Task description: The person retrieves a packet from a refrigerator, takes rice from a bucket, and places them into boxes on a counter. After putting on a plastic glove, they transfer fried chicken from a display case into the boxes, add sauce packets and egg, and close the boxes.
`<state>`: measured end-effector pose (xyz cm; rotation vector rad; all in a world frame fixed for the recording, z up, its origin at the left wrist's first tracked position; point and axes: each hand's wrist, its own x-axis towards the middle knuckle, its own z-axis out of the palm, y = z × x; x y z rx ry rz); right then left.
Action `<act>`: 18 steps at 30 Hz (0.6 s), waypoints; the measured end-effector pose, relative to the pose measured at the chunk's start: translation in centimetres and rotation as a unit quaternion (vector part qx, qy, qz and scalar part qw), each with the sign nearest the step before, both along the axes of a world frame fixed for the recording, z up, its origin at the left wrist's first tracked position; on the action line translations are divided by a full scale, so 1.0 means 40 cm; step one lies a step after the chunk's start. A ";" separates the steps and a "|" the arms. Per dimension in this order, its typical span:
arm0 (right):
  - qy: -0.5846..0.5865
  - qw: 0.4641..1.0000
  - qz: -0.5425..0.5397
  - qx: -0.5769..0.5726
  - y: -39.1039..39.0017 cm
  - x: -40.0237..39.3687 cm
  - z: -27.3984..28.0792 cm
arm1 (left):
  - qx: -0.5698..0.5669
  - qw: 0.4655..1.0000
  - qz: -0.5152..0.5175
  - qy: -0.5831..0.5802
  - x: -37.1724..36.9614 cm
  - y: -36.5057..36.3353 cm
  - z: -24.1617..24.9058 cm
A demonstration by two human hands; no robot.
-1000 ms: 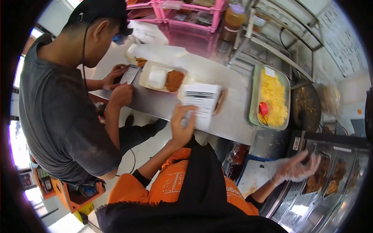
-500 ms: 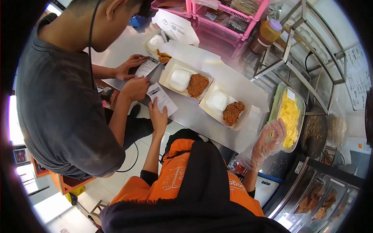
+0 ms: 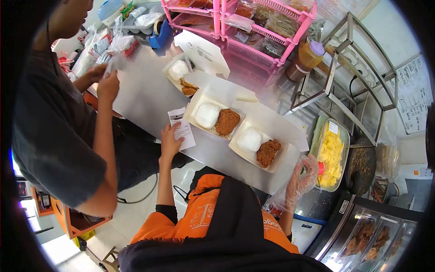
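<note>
My left hand point(image 3: 171, 141) rests on a printed paper slip point(image 3: 182, 131) at the front edge of the steel table, fingers spread over it. My right hand point(image 3: 302, 179), in a clear plastic glove, is curled around something with a red cap point(image 3: 321, 168), mostly hidden by the glove. Just beyond it lies a clear-lidded tub of yellow pieces point(image 3: 331, 152). Between my hands stand two open white boxes, each with a white rice mound point(image 3: 207, 115) and a brown fried piece point(image 3: 268, 153). A third open box point(image 3: 195, 50) sits farther back.
A co-worker point(image 3: 63, 122) stands at the left, both hands raised over the table point(image 3: 140, 90). Pink baskets point(image 3: 258, 50) of packets, a blue tape dispenser point(image 3: 160, 35), a sauce bottle point(image 3: 308, 56) and a metal rack point(image 3: 335, 93) line the back. A stone mortar point(image 3: 362, 170) is at the right.
The co-worker has moved left, and their hands and slip have left the table beside mine. A red cap now shows by my gloved right hand. My view has shifted slightly.
</note>
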<state>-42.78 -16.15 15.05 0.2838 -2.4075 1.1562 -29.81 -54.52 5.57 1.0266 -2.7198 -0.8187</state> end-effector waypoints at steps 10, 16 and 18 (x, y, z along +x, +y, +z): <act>-0.094 0.978 -0.039 -0.183 0.089 0.035 -0.114 | -0.096 0.950 -0.121 -0.271 -0.029 -0.040 0.068; -0.117 0.970 -0.004 -0.213 0.087 0.020 -0.125 | -0.044 0.925 -0.233 -0.296 -0.040 -0.051 0.071; -0.120 0.967 0.009 -0.225 0.073 0.015 -0.121 | -0.023 0.932 -0.239 -0.271 -0.046 -0.042 0.067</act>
